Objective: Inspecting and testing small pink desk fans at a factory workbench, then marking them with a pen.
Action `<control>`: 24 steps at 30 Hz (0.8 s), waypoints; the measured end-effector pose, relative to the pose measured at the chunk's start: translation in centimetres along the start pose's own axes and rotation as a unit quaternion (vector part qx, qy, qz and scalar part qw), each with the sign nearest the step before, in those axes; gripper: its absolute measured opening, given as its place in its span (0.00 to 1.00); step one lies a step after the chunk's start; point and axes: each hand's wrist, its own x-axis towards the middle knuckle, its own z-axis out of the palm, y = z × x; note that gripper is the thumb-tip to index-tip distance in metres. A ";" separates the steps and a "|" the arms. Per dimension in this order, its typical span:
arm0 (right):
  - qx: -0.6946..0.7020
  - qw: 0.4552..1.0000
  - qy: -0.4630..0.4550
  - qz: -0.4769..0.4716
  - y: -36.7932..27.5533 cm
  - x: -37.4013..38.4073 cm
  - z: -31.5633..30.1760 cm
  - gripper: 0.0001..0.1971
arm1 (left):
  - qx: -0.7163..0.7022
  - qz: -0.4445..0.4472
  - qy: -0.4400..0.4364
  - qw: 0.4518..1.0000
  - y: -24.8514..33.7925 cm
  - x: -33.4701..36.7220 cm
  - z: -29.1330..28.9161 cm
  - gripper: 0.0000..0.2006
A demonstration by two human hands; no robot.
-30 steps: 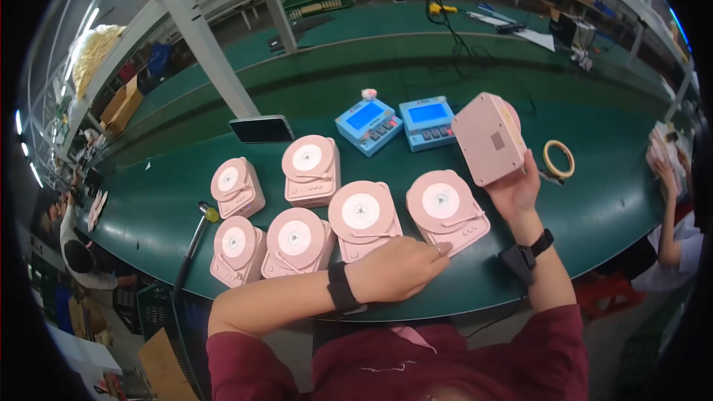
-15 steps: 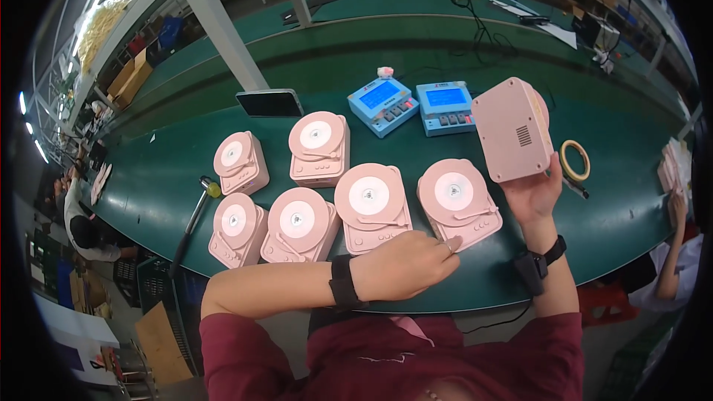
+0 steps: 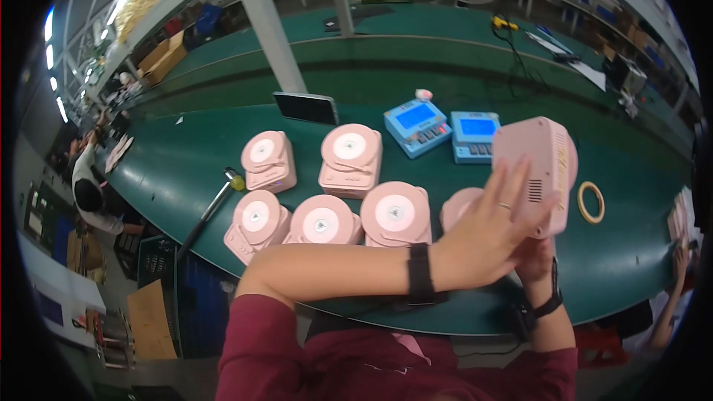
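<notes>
A pink toy record player (image 3: pixel 546 141) is held up on the right, its screwed, slotted underside toward me and its disc facing away. My right hand (image 3: pixel 535 260) grips its lower end from below. Across its underside lies my left hand (image 3: pixel 479 241), fingers stretched out and apart, blurred slightly by motion. Under that hand another pink record player (image 3: pixel 454 204) is mostly hidden. Several more stand to the left with white disc centres up, among them a front one (image 3: pixel 396 212) and a back one (image 3: pixel 350 147).
Two blue boxes with screens, a left one (image 3: pixel 417 128) and a right one (image 3: pixel 474 137), stand behind. A phone (image 3: pixel 306 108) leans near the post. A hammer (image 3: pixel 212 208) lies at left, a tape roll (image 3: pixel 591 202) at right. Other people sit at both table ends.
My left hand has risen from the front record players and moved right onto the held one. That record player has turned, showing more of its side. The whole view has shifted.
</notes>
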 end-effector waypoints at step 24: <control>-0.335 0.939 -0.081 -0.006 -0.5 2.4 -1.2 0.32 | -0.043 0.032 0.384 0.922 -2.4 0.6 -30.3 0.27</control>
